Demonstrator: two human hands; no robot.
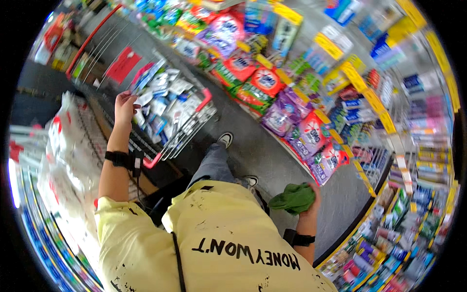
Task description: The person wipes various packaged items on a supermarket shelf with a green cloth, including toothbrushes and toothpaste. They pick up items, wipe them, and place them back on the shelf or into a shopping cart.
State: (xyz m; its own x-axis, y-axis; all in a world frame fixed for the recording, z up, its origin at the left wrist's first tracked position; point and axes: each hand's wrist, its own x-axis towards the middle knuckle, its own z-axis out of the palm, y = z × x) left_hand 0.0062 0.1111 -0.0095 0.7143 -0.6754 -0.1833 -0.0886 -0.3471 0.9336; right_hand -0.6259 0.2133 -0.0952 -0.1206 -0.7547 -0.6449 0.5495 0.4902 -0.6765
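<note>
My left hand is raised at the near side of a wire shopping cart, its fingers partly curled and apart, with nothing seen in it. The cart has red plastic corners and holds a heap of small packaged goods, mostly white and blue. On the right, my right hand grips a bunched green cloth beside my body. Each forearm wears a black strap; a cable hangs from the left one.
Detergent bags line a low shelf ahead. Stocked shelves with yellow price strips curve along the right. Large clear plastic-wrapped packs stand close on the left. Grey floor runs between the cart and the detergent shelf.
</note>
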